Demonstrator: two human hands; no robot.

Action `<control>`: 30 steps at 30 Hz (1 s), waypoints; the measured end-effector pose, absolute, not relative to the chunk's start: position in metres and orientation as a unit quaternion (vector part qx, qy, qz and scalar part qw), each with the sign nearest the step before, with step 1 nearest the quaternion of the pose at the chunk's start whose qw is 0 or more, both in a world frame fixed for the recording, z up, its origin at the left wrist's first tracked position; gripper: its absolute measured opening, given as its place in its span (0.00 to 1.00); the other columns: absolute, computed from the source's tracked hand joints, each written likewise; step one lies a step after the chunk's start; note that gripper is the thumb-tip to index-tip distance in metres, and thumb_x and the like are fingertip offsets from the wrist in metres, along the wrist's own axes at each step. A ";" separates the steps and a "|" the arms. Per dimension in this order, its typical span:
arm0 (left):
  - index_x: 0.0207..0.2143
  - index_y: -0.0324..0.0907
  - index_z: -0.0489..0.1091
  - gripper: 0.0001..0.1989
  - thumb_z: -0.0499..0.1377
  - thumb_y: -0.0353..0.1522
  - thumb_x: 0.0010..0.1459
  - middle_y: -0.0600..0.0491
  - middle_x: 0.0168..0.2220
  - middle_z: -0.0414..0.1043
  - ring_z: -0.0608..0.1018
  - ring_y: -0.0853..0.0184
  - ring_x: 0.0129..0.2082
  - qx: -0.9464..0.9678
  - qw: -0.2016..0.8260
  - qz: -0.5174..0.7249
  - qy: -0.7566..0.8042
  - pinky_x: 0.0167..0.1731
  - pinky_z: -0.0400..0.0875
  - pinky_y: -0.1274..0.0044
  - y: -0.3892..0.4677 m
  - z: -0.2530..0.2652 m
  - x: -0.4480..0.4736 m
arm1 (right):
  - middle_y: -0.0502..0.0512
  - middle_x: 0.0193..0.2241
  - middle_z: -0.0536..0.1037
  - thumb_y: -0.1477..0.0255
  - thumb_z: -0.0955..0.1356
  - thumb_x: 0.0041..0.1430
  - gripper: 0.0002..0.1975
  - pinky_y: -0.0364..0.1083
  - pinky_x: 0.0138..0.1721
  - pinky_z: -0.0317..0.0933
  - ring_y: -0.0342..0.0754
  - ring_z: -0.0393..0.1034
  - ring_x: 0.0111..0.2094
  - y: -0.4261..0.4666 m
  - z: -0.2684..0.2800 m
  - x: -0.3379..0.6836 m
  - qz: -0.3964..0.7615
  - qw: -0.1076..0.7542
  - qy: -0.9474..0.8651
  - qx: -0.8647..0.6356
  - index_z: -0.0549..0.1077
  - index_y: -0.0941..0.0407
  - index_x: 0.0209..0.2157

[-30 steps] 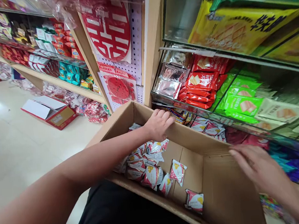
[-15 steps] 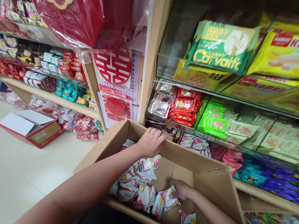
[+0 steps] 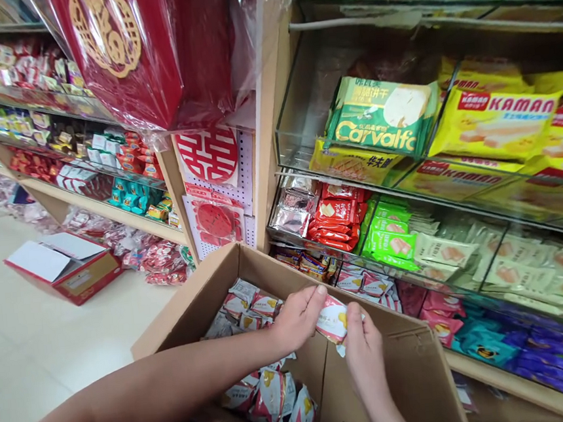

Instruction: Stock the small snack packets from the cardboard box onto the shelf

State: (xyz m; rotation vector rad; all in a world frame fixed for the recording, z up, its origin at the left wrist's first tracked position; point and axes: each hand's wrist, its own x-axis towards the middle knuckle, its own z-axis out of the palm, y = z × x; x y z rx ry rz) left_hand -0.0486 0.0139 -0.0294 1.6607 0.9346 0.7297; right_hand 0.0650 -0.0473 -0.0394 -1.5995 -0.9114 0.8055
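Between my two hands is a small pink-and-white snack packet (image 3: 332,318), held above the cardboard box (image 3: 391,333). My left hand (image 3: 298,314) pinches its left end, and my right hand (image 3: 364,338) grips the right end with the thumb on top. A bit of another wrapper edge shows under it; I cannot tell whether that is a second packet. More packets of the same kind (image 3: 272,392) lie loose in the box, mostly along its left and near sides. Some are hidden behind my left forearm.
Beyond the box, a shelf compartment (image 3: 366,282) holds matching packets. Above are red (image 3: 338,212) and green (image 3: 394,234) packets behind glass edges. A wrapped red bag (image 3: 150,58) hangs at upper left. A red-and-white carton (image 3: 64,263) stands on the floor.
My right hand has risen from the box bottom with a packet. My left hand has left the box's far rim and now holds the packet too. The view has shifted slightly.
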 end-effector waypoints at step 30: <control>0.53 0.41 0.58 0.28 0.56 0.40 0.50 0.46 0.42 0.63 0.63 0.58 0.45 0.942 -0.064 0.116 0.310 0.51 0.50 0.64 0.072 -0.027 -0.082 | 0.60 0.41 0.69 0.64 0.53 0.60 0.19 0.49 0.37 0.61 0.53 0.66 0.40 -0.052 -0.037 0.272 -0.073 0.065 -0.741 -0.664 0.65 0.54 0.48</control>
